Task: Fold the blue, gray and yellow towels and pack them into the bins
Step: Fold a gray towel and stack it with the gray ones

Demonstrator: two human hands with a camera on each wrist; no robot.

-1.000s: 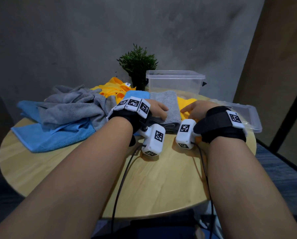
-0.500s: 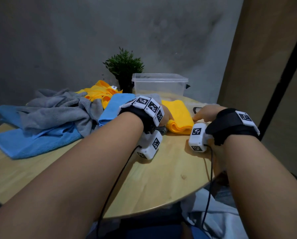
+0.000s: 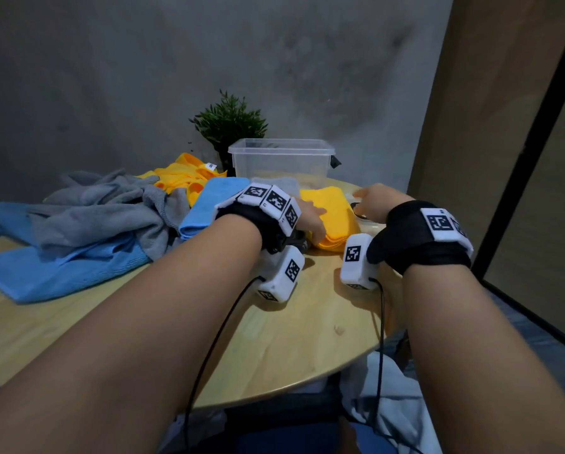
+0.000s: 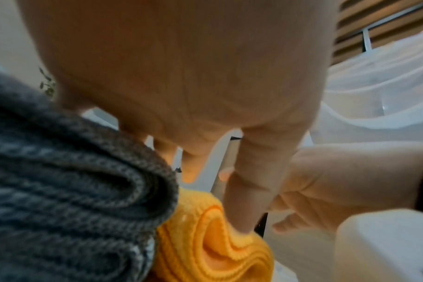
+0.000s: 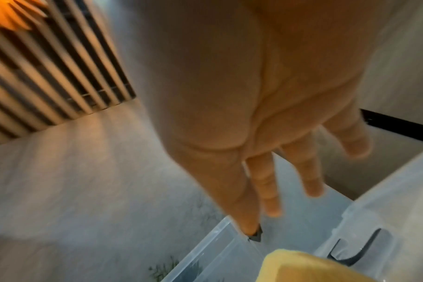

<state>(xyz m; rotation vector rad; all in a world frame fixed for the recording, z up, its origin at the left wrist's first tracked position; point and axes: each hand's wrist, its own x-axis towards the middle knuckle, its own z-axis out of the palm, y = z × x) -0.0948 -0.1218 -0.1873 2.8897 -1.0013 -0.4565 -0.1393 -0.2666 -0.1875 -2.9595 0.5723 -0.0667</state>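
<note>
On the surface [image 3: 274, 339], a loose heap of blue [image 3: 61, 273] and gray towels [image 3: 104, 214] lies left, with a folded blue towel [image 3: 205, 204] beside it. The left hand [image 3: 310, 221] rests straight fingers [image 4: 249, 190] on the folded yellow towel [image 3: 333, 211], in front of the clear bin [image 3: 281, 158]. Right of it, the right hand [image 3: 372, 201] hovers with fingers [image 5: 266, 183] spread, holding nothing.

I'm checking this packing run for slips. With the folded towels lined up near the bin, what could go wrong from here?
1. The left hand touches only the near edge of the folded yellow towel; lifted that way, its layers may fall open.
2. The right hand hangs open beyond the table edge, so the towel could get no support on that side.
3. The loose gray towel lies against the folded blue towel and might drag it.
</note>
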